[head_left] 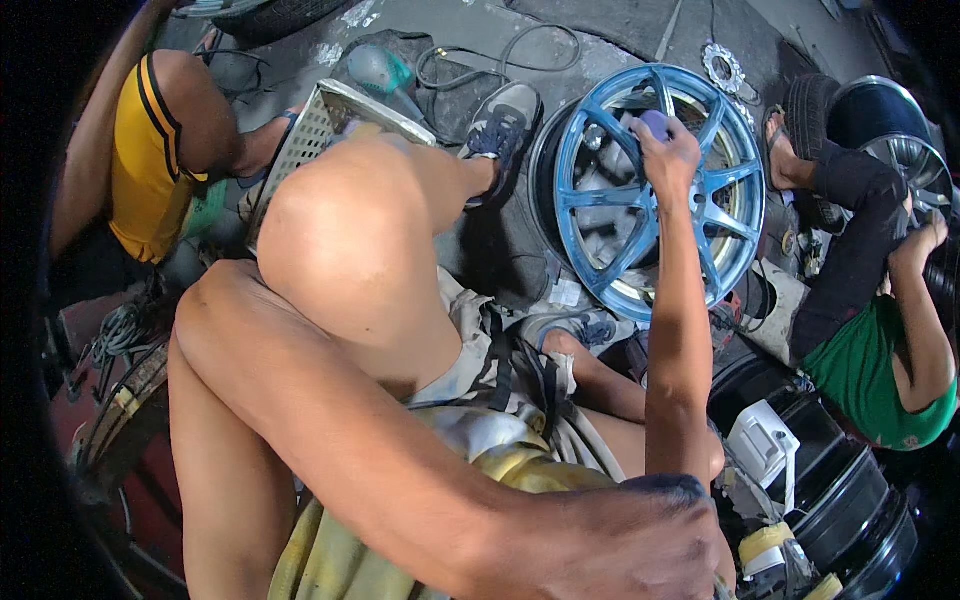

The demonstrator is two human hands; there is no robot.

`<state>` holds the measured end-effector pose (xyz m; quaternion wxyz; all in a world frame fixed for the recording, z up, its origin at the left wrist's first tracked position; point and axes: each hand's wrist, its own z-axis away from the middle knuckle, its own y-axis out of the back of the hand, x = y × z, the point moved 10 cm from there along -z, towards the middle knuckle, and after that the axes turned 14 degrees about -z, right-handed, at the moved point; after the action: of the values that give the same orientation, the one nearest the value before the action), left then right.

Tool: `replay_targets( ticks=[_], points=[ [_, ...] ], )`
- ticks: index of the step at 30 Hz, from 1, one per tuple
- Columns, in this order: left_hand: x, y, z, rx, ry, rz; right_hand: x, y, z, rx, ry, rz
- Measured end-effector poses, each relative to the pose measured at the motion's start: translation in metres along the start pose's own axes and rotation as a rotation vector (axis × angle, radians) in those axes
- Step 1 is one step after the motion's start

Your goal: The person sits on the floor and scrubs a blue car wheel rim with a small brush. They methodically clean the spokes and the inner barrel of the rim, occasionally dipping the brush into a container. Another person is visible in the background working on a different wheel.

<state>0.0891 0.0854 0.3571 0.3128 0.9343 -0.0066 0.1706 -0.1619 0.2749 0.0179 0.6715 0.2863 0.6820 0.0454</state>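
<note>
A light-blue multi-spoke wheel rim stands tilted in front of me, right of the middle. My right hand reaches up to its upper spokes, fingers closed round a small purple pad-like piece, whose exact kind I cannot make out. My left arm is bent and crosses my body to the lower right. There my left hand is curled beside my right arm, with a dark blue patch along its edge; whatever its fingers hold is hidden.
A perforated metal crate stands beyond my left knee. Co-workers sit at both sides, one in yellow shorts, another in a green shirt near a chrome wheel. A looped cable lies behind; dark rims stand lower right.
</note>
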Motion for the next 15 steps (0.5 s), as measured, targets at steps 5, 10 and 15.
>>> replay_targets(
  ticks=[5,10,15],
  points=[
    [-0.001,0.006,0.005,-0.197,-0.067,0.033,-0.023,-0.036,0.025,0.102,-0.216,-0.278],
    [-0.003,0.008,0.000,-0.226,-0.093,0.037,-0.046,-0.041,0.012,0.260,0.011,0.135],
    [-0.009,0.014,0.002,-0.289,-0.077,0.053,-0.030,-0.052,0.047,-0.074,-0.209,0.137]
  ],
)
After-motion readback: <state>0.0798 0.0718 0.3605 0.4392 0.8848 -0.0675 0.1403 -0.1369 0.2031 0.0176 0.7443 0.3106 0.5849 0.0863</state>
